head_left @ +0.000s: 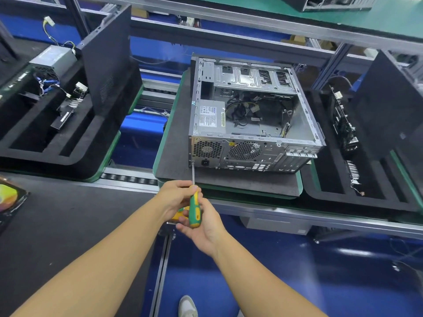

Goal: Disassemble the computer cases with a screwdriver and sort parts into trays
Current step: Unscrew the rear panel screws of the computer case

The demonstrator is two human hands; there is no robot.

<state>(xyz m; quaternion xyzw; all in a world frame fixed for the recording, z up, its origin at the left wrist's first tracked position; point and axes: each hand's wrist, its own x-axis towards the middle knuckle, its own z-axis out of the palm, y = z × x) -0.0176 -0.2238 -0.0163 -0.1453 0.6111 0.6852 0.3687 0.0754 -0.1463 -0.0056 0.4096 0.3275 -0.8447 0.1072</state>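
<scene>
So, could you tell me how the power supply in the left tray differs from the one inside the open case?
The tray power supply lies loose and tilted in the foam tray, wires trailing; the case power supply sits flat in the computer case. The tray one shows its vent grille, the case one a white label. Both are grey metal boxes.

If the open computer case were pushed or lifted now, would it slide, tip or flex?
Probably heavy for its size: the computer case holds a power supply and cables. It lies on its broad side, so tipping looks unlikely. With its side open, the thin metal frame may flex.
</scene>
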